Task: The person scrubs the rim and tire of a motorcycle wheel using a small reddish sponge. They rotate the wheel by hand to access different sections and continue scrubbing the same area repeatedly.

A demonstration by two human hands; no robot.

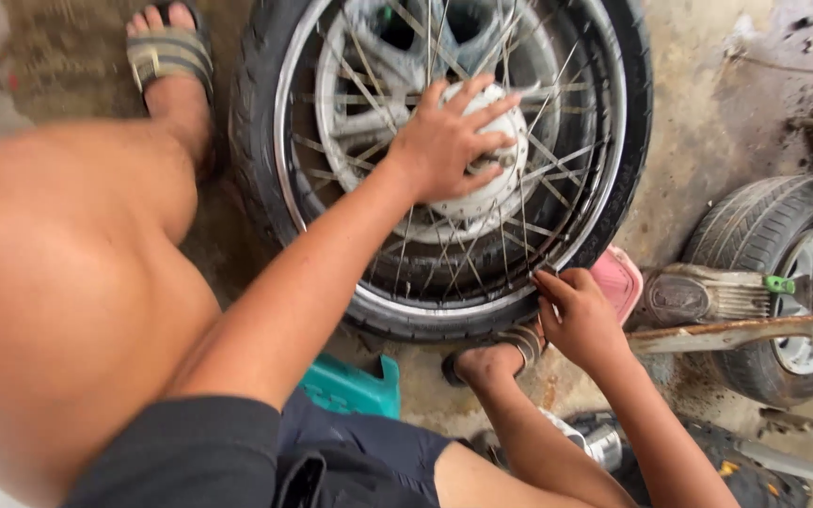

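A spoked motorcycle wheel with a black tyre (265,113) lies flat on the dirty concrete floor in front of me. My left hand (449,141) is laid over its silver hub (496,193) with the fingers spread. My right hand (581,315) is at the near right of the chrome rim (444,301). Its fingers are curled and pinch a spoke (519,259) where it meets the rim. Both my forearms reach in from below.
My sandalled feet rest at the top left (169,56) and under the wheel's near edge (496,356). A teal stool (355,386) is beneath me. A pink object (618,277) and a second tyre and wheel (764,282) lie at the right.
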